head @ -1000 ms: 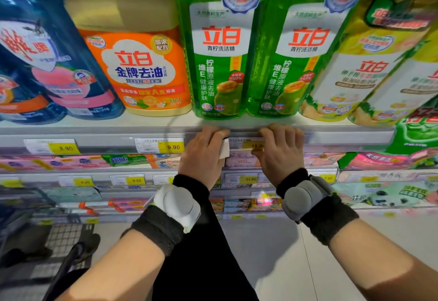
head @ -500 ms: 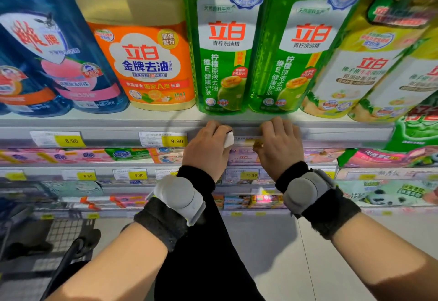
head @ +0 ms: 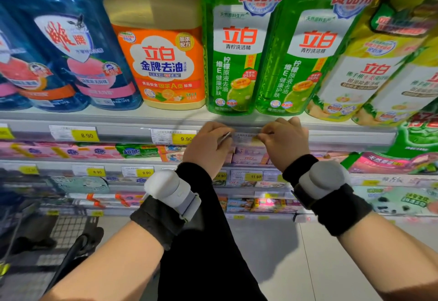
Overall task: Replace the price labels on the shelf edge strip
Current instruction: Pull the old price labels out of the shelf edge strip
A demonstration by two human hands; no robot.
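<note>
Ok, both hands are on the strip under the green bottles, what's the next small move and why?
Probably slide the price label fully into the shelf edge strip. The left hand and right hand pinch its two ends below the green dish soap bottles, and it looks only partly seated. The 9.90 label beside it already sits flat.

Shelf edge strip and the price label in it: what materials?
Shelf edge strip: looks like glossy clear plastic over a grey rail; it shows a sheen and labels read through it. Price label between left hand and right hand: likely thin matte paper, white and yellow print.
</note>
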